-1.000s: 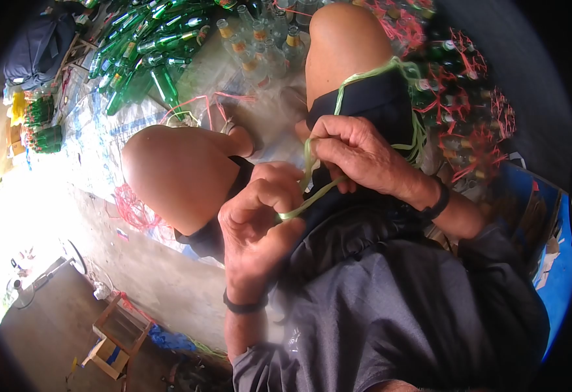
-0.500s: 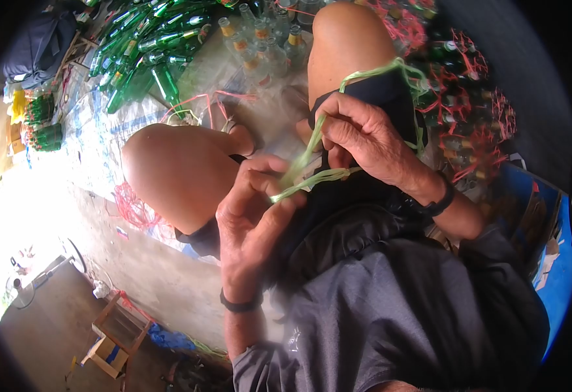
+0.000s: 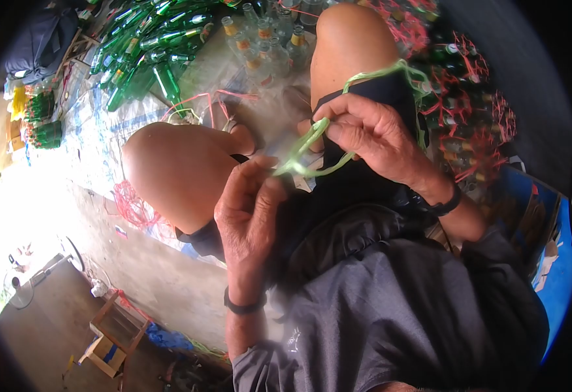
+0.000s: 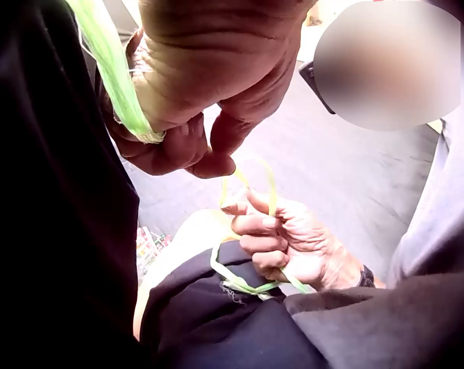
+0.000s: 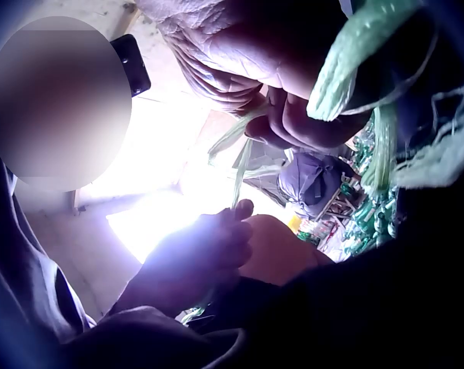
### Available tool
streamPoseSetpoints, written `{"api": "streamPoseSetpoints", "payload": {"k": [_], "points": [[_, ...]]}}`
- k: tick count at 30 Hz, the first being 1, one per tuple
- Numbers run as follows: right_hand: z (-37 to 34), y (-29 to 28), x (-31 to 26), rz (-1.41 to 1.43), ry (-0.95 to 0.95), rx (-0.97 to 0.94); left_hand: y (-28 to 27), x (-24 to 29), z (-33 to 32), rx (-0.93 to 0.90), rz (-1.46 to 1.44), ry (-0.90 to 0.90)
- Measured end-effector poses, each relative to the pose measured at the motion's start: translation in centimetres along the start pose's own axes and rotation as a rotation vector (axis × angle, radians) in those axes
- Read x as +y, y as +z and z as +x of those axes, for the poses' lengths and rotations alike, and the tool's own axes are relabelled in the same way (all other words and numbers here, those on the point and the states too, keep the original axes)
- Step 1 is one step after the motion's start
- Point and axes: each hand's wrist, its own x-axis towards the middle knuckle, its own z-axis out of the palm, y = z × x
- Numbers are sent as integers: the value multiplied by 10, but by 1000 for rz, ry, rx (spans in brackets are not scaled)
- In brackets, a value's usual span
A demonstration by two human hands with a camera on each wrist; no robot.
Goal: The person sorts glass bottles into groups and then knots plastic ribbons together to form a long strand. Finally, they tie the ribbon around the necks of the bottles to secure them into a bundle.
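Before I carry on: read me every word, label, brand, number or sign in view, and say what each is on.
No text is readable in any view.
Green bottles: some labels, too small to read.
Clear bottles: yellowish labels, too small and blurred.
White mark on the dark shirt: too small to tell whether it is lettering.
Green strip: no print visible.

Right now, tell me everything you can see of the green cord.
The green cord is pale, glossy and fibrous, like split plastic, with frayed wisps. The left hand and right hand pinch it, a slack loop between them, partly blurred. More of it drapes over the right leg. Whether it is knotted, I cannot tell.
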Motion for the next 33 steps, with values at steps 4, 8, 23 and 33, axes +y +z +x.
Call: {"api": "streamPoseSetpoints", "payload": {"k": [4,8,23,33], "points": [[-2,-15,-17,-12,78,-28,-4,-6,-1,67,119,47],[-3,-29,-33,14,103,20,-9,-6,-3,89,330,81],[-8,-149,-74,-175,-23,133,-72,25,-11,620,264,195],[-23,-179,-88,-156,-57,191,-142,29,-16,896,324,318]]}}
